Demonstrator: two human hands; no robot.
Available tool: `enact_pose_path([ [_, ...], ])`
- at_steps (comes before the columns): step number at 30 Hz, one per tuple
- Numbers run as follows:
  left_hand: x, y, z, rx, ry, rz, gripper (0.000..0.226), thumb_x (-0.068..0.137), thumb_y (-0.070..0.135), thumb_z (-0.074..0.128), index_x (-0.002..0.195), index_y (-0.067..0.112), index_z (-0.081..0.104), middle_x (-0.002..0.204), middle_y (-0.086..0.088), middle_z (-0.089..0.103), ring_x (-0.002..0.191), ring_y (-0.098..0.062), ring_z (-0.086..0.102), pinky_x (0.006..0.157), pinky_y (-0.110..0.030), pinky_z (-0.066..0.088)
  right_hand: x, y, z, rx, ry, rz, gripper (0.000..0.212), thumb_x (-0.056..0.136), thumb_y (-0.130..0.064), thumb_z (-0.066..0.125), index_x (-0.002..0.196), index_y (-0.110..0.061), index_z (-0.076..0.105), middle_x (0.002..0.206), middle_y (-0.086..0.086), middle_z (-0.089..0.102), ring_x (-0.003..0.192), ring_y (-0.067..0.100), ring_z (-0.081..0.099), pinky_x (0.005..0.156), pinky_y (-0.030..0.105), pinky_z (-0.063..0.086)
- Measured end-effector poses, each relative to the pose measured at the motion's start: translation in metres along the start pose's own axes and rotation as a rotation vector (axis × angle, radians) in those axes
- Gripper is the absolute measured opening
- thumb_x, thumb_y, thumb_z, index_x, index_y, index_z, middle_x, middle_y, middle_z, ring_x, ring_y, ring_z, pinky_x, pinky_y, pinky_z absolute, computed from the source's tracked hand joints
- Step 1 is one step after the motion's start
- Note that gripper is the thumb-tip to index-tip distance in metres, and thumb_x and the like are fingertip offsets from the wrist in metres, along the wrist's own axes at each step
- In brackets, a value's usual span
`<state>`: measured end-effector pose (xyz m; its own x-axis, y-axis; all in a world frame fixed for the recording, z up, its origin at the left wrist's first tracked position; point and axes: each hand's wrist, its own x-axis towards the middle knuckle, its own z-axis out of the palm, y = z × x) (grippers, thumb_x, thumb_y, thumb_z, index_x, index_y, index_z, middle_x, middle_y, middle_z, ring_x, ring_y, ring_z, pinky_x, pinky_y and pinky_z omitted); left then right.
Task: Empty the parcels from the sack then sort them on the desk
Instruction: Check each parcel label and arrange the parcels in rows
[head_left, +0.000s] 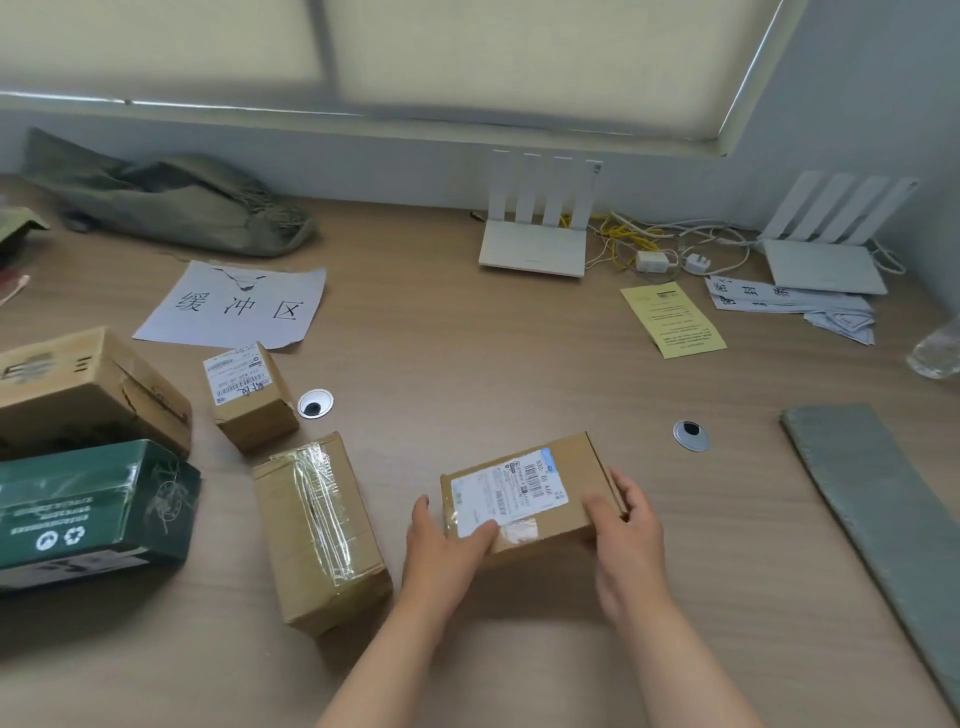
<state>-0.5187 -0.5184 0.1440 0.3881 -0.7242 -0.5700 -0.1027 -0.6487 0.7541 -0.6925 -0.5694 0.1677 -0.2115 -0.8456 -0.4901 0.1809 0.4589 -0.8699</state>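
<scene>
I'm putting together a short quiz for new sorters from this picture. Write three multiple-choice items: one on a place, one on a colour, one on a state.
1. Where does the sack lie?
A. on the floor
B. on the grey mat
C. at the far left of the desk

2. What colour is the box with recycling marks?
A. red
B. dark green
C. white

3. How is the flat parcel handled?
A. the left hand and the right hand hold it
B. it lies untouched
C. it is stacked on another box

Answers:
1. C: it lies crumpled at the far left.
2. B: its sides are dark green.
3. A: one hand grips each end.
</scene>
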Motion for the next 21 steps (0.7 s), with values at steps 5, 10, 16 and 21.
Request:
enact_pose_path([
  [5, -0.045, -0.001, 0.006, -0.294, -0.171, 0.114, 0.08, 0.075, 0.018, 0.087, 0.138, 0.036, 0.04, 0.124, 0.008, 0.063, 0.1, -0.006, 0.07, 0.081, -0.027, 0.056, -0.006, -0.034, -0.03, 0.204, -0.004, 0.039, 0.047, 0.095, -0.008, 0.065, 0.139, -0.016, 0.05, 0.12, 0.012, 0.067, 0.081, 0.016, 0.065, 0.075, 0.034, 0.054],
  [10, -0.065, 0.009, 0.009, -0.39, -0.242, 0.171, 0.026, 0.07, 0.023, 0.074, 0.092, 0.021, 0.06, 0.097, -0.004, 0.068, 0.062, -0.013, 0.063, 0.057, -0.032, 0.049, -0.01, -0.05, -0.05, 0.249, -0.034, -0.013, 0.034, 0.096, -0.019, 0.066, 0.124, -0.002, 0.058, 0.123, 0.025, 0.069, 0.089, 0.028, 0.069, 0.087, 0.047, 0.055],
  [16, -0.079, 0.006, 0.05, -0.217, -0.332, 0.269, 0.074, 0.083, 0.024, 0.069, 0.142, 0.057, 0.039, 0.111, -0.006, 0.054, 0.085, -0.016, 0.065, 0.079, -0.038, 0.062, -0.011, -0.027, -0.072, -0.437, -0.249, -0.169, 0.043, 0.095, -0.032, 0.05, 0.137, -0.038, 0.053, 0.141, -0.012, 0.058, 0.129, 0.012, 0.057, 0.11, 0.046, 0.047],
  [21, -0.078, 0.0, 0.099, -0.072, -0.296, 0.34, 0.074, 0.089, 0.017, 0.062, 0.137, 0.066, 0.033, 0.124, 0.016, 0.046, 0.103, 0.004, 0.06, 0.092, -0.028, 0.057, 0.002, 0.011, -0.118, -0.623, -0.31, -0.186, 0.074, 0.085, -0.029, 0.052, 0.154, -0.041, 0.032, 0.159, -0.017, 0.038, 0.147, 0.006, 0.034, 0.121, 0.039, 0.032],
])
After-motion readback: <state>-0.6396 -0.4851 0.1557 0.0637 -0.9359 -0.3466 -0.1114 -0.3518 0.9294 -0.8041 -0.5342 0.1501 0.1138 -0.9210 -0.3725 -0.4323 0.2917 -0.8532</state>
